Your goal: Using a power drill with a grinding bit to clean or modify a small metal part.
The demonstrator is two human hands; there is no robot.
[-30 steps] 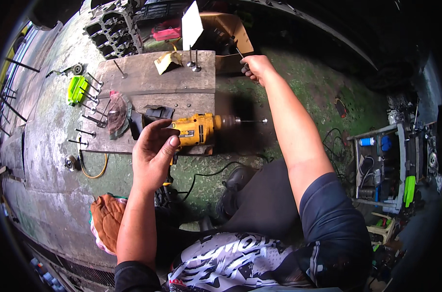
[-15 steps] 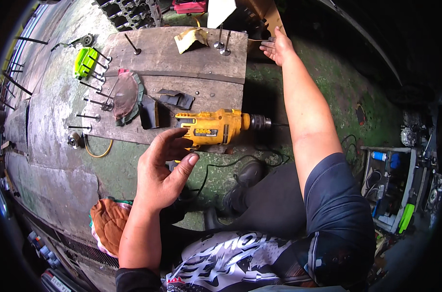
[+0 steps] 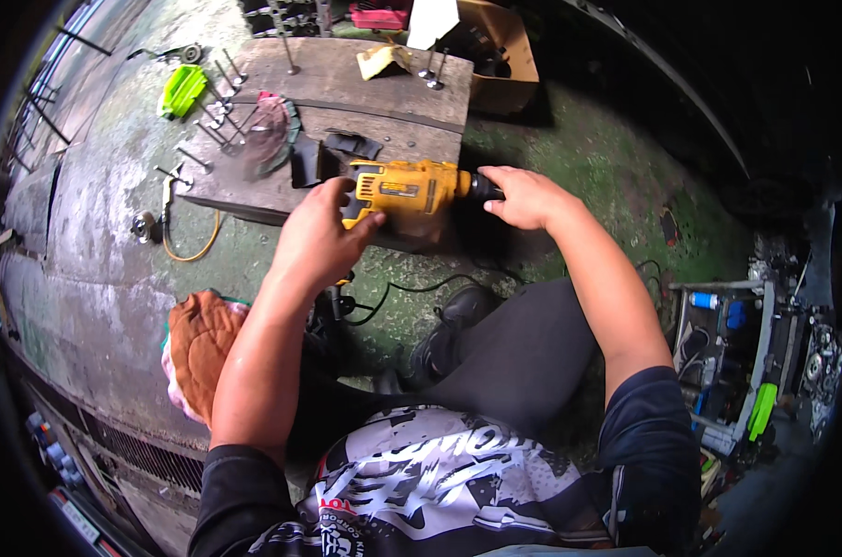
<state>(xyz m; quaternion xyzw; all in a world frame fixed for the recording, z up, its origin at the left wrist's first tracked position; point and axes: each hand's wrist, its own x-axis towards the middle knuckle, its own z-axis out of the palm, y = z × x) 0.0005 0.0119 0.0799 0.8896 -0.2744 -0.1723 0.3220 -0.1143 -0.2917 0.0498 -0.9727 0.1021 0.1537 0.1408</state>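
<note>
A yellow power drill (image 3: 407, 188) lies on its side along the near edge of a wooden board (image 3: 347, 74), its black chuck pointing right. My left hand (image 3: 319, 232) is closed round the drill's rear end, thumb on the near side. At the other end, my right hand (image 3: 529, 198) has its fingers and thumb about the chuck (image 3: 481, 187), hiding its tip. Beyond the drill lie a folded dark sheet of abrasive paper (image 3: 307, 161) and a second dark piece (image 3: 353, 145). A stained cloth pad (image 3: 270, 135) sits to their left.
Several engine valves stand on the board, one (image 3: 292, 60) near its far edge. A yellowish paper (image 3: 382, 61) is near a cardboard box (image 3: 509, 91). A bright green case (image 3: 181, 91) is at left. A brown cloth (image 3: 205, 348) lies beside my left forearm; a black cord (image 3: 407, 290) crosses the floor.
My right hand has come back from beside the cardboard box to the drill's chuck. My left hand has closed on the drill's rear. The whole view has shifted slightly.
</note>
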